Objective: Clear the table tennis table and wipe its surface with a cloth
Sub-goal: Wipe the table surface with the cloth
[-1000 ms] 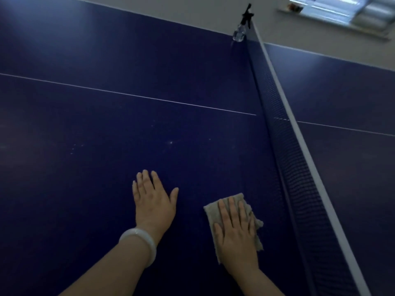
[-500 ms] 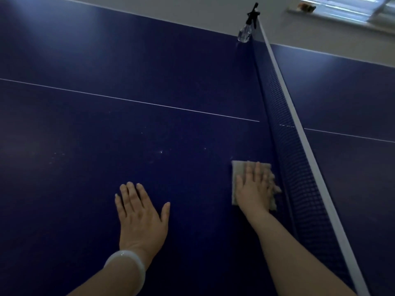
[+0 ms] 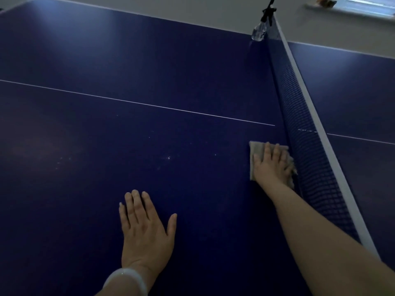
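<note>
Cloth point(image 3: 254, 151), beige and folded, lies on the blue table point(image 3: 128, 60) at about 3 o'clock, just beside the net point(image 3: 303, 133). Right hand point(image 3: 270, 167) presses it flat, fingers straight. Left hand point(image 3: 145, 229) rests palm-down at 6 o'clock, fingers spread, bangle point(image 3: 128, 278) on its wrist. Spray bottle point(image 3: 259, 32) stands at 1 o'clock by the net's far end.

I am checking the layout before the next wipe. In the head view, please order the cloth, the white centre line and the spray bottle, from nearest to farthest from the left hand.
From the left hand, flat on the table:
1. Cloth, ahead right, by the net, under the right hand.
2. White centre line, farther ahead.
3. Spray bottle, far edge, at the net post.
</note>
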